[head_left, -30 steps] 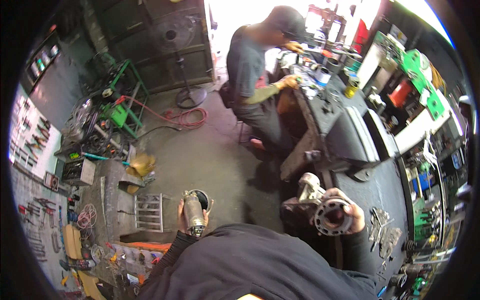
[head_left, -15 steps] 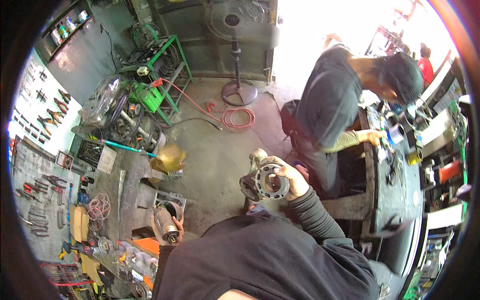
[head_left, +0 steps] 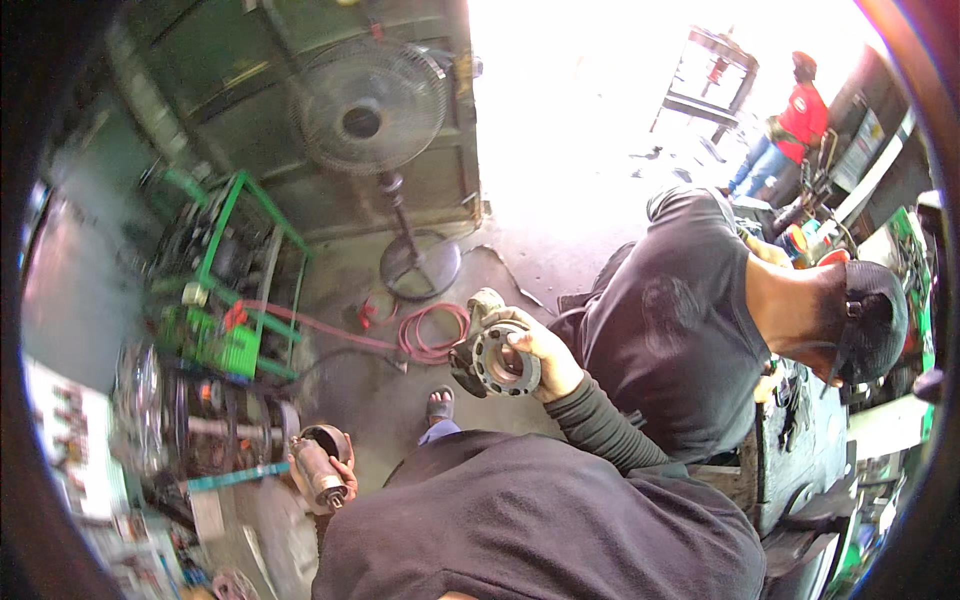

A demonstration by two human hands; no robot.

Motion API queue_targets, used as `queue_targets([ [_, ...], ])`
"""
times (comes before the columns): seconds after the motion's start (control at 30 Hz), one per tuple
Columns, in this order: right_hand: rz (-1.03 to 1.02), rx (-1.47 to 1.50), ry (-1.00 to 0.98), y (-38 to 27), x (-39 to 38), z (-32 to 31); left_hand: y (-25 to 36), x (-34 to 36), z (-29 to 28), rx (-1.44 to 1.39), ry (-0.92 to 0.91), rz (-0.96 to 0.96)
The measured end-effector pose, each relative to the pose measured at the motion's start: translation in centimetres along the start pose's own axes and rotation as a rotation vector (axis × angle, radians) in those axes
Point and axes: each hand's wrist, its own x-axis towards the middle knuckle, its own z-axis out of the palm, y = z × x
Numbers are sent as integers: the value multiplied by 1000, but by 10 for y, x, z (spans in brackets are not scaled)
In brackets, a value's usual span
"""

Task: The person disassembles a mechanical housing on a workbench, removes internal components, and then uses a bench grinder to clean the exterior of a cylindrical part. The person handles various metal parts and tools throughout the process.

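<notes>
Low at the left, my left hand (head_left: 343,472) grips a metal cylinder (head_left: 318,469) with a fitting at its lower end, alongside a round cup-like piece (head_left: 328,437). My right hand (head_left: 546,362) is wrapped round a grimy cast-metal housing (head_left: 497,373) whose round flange has several holes and faces up toward me. The housing is held out over the floor, close beside a co-worker's back. My thumb lies on the flange, and my other fingers are partly hidden.
A bent-over co-worker (head_left: 680,330) is at the workbench (head_left: 805,430) on the right. Another person in red (head_left: 803,125) stands by the bright doorway. Ahead are a pedestal fan (head_left: 362,120), red hose (head_left: 430,345) and green rack with a crate (head_left: 236,345). My foot (head_left: 440,405) shows below.
My right hand has swung left with the housing, away from the bench. The view has turned and moved forward, nearer the co-worker and doorway. My left hand still holds the cylinder.
</notes>
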Motion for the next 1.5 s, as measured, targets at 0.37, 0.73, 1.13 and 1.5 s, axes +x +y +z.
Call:
queue_targets([
  [0.37,-403,102,499,-108,132,-81,-94,301,279,403,-258,-566],
  [0.73,-568,200,803,-265,239,-241,-399,539,510,-261,41,-1422],
  [1.13,-849,379,1114,-419,292,-445,-605,747,667,220,-250,-1115],
  [1.5,-1003,423,1426,-592,341,-633,-757,946,814,589,-254,-863],
])
